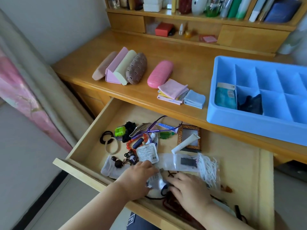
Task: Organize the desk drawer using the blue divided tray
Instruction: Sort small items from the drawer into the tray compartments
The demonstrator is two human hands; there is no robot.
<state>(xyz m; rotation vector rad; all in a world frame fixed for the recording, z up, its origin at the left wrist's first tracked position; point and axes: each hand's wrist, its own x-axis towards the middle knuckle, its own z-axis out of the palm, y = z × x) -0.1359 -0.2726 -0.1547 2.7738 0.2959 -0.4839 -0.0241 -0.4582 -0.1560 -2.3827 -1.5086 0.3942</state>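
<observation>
On the table, far left, four soft cases lie side by side, with one hard pink case just right of them. These look light and rigid enough to lift by the middle. Nearer and to the right sit two small stacks of folded cloths, limp things best pinched as a whole stack.

Below them the open drawer holds the loose clutter: three hair ties at its left, a green clip, an orange bead bracelet, a white tube lying across a small framed mirror, and a clear bag at the right. The beads and cords will likely tangle and snag; the mirror looks fragile and wants an edge grip.

At the near edge, the left hand pinches a small crinkly white packet, thin and light. The right hand rests flat with relaxed fingers on dark cords, holding nothing.

The blue divided tray stands on the table at far right, well apart from the hands. Two of its near compartments are filled, one item each; the rest in view are bare. It looks like stiff, light plastic, best carried by its rims.
</observation>
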